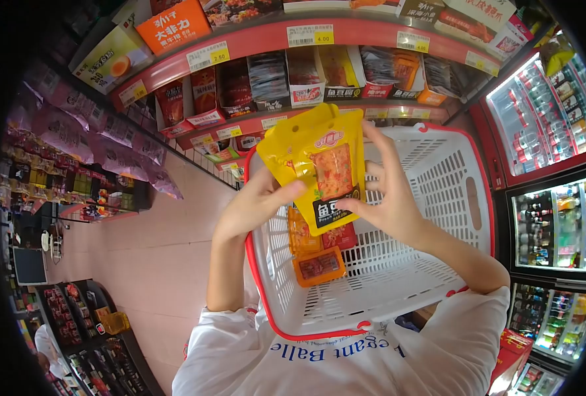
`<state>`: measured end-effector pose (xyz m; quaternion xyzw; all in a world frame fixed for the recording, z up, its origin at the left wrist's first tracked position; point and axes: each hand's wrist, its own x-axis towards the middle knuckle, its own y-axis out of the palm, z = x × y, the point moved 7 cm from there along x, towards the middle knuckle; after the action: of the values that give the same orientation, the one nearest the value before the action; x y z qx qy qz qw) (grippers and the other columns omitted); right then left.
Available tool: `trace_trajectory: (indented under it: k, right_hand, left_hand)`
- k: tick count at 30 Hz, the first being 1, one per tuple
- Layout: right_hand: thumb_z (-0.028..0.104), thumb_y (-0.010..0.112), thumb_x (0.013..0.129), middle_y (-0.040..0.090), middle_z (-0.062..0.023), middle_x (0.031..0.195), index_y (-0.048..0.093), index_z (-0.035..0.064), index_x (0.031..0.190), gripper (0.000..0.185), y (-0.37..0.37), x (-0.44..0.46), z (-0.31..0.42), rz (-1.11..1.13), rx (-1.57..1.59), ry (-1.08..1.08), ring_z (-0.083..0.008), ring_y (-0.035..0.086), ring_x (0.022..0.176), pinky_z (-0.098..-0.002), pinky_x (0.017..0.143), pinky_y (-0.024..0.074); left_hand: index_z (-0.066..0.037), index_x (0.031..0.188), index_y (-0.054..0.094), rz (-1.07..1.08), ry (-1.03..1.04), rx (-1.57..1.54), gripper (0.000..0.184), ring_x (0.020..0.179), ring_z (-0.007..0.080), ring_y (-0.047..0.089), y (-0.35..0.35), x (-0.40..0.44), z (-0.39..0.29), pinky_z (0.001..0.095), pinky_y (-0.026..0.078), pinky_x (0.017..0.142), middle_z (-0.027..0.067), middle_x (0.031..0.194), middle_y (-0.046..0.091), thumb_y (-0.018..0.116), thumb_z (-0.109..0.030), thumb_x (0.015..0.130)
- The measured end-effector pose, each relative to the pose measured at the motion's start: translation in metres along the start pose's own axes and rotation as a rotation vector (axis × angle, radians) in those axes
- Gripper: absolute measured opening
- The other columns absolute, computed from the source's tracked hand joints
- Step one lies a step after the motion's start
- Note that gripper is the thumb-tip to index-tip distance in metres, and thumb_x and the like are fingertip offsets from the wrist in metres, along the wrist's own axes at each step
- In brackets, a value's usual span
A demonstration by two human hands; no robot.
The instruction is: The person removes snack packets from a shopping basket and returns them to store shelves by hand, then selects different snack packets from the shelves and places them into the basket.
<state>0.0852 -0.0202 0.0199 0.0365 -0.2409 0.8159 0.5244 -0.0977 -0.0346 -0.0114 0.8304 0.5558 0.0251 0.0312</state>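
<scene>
Two or more yellow snack packets (332, 173) overlap above the basket, held between both hands. My left hand (256, 201) grips their left side, thumb across the front. My right hand (388, 191) closes on the right side, with its thumb over the black label near the bottom. Under them is a white shopping basket (398, 264) with a red rim, close to my body. Inside at its left lie an orange packet (319, 266), a red packet (339, 236) and a yellow-orange packet (301, 232), partly hidden by the held packets.
Ahead, a red-edged shelf (253, 49) carries boxes of snack packets and price tags. Lit drinks coolers (543, 119) line the right side. Purple bags (118, 155) hang at the left above the tiled floor (154, 264). Another person (50, 350) is at the lower left.
</scene>
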Motion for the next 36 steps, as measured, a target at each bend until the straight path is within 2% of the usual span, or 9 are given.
trace_trajectory:
  k: [3,11,16,18,21,28,31,33,36]
  right_hand:
    - [0.006,0.083,0.074,0.041,-0.0152,0.144,0.020,0.0067,0.150,0.099,0.003,-0.003,-0.017,0.045,0.279,0.263,-0.0252,0.058,0.118,-0.0368,0.090,0.0547]
    - [0.018,0.054,0.101,0.053,-0.0087,0.132,0.034,0.0022,0.142,0.048,0.014,-0.004,-0.031,0.199,0.510,0.375,-0.0141,0.053,0.120,-0.0305,0.101,0.0439]
    - [0.017,0.059,0.098,0.054,-0.0089,0.130,0.035,0.0027,0.141,0.051,0.014,-0.005,-0.032,0.219,0.454,0.381,-0.0143,0.054,0.119,-0.0312,0.101,0.0449]
    - [0.015,0.062,0.096,0.055,-0.0087,0.130,0.035,0.0033,0.141,0.054,0.016,-0.008,-0.038,0.195,0.612,0.509,-0.0145,0.054,0.119,-0.0316,0.101,0.0451]
    - [0.011,0.065,0.094,0.054,-0.0082,0.131,0.034,0.0038,0.141,0.057,0.017,-0.008,-0.035,0.140,0.622,0.407,-0.0148,0.053,0.121,-0.0317,0.101,0.0450]
    - [0.008,0.066,0.093,0.052,-0.0082,0.133,0.035,0.0038,0.141,0.057,0.018,-0.009,-0.037,0.139,0.629,0.437,-0.0149,0.051,0.123,-0.0316,0.102,0.0443]
    - [0.009,0.067,0.092,0.055,-0.0085,0.130,0.036,0.0035,0.141,0.059,0.015,-0.006,-0.036,0.122,0.644,0.395,-0.0148,0.054,0.119,-0.0310,0.101,0.0451]
    - [0.011,0.071,0.089,0.059,-0.0080,0.125,0.040,0.0018,0.139,0.059,0.010,-0.006,-0.048,0.246,0.482,0.542,-0.0150,0.058,0.113,-0.0306,0.098,0.0464]
    - [0.014,0.075,0.084,0.063,-0.0080,0.121,0.047,0.0001,0.133,0.058,-0.010,-0.006,-0.072,0.417,0.423,0.609,-0.0145,0.059,0.111,-0.0299,0.095,0.0471]
  left_hand:
    - [0.003,0.134,0.047,0.037,-0.171,0.012,0.048,0.111,0.0124,0.056,0.009,0.006,-0.001,0.0288,0.045,0.096,0.0074,0.124,0.061,0.064,-0.020,0.096]
    - [0.004,0.132,0.048,0.095,-0.180,0.081,0.046,0.107,0.0110,0.055,0.017,0.005,0.000,0.0277,0.044,0.095,0.0073,0.118,0.062,0.061,-0.025,0.098]
    - [0.003,0.133,0.044,0.053,-0.063,0.178,0.050,0.099,0.0114,0.058,0.016,0.009,-0.006,0.0263,0.049,0.085,0.0090,0.113,0.063,0.059,-0.030,0.099]
    - [0.002,0.133,0.040,0.056,-0.353,0.251,0.055,0.084,0.0125,0.061,0.015,0.005,0.000,0.0252,0.051,0.067,0.0109,0.108,0.063,0.058,-0.037,0.099]
    - [0.002,0.133,0.039,-0.011,-0.291,0.335,0.060,0.073,0.0130,0.060,0.015,0.007,0.000,0.0243,0.048,0.054,0.0121,0.104,0.063,0.055,-0.045,0.098]
    - [0.000,0.130,0.047,-0.058,-0.262,0.491,0.053,0.066,0.0115,0.054,0.013,0.009,0.006,0.0261,0.047,0.057,0.0080,0.090,0.061,0.047,-0.045,0.102]
    - [0.000,0.129,0.048,-0.035,-0.256,0.534,0.053,0.069,0.0144,0.058,0.012,0.011,0.010,0.0285,0.048,0.058,0.0112,0.088,0.064,0.050,-0.044,0.101]
    - [0.004,0.131,0.042,0.124,-0.269,0.653,0.070,0.080,0.0412,0.066,0.018,0.013,0.020,0.0433,0.050,0.071,0.0255,0.088,0.068,0.051,-0.055,0.096]
    - [0.004,0.134,0.043,0.187,-0.291,0.970,0.073,0.080,0.0415,0.066,0.019,0.009,0.023,0.0452,0.050,0.071,0.0240,0.085,0.068,0.052,-0.056,0.095]
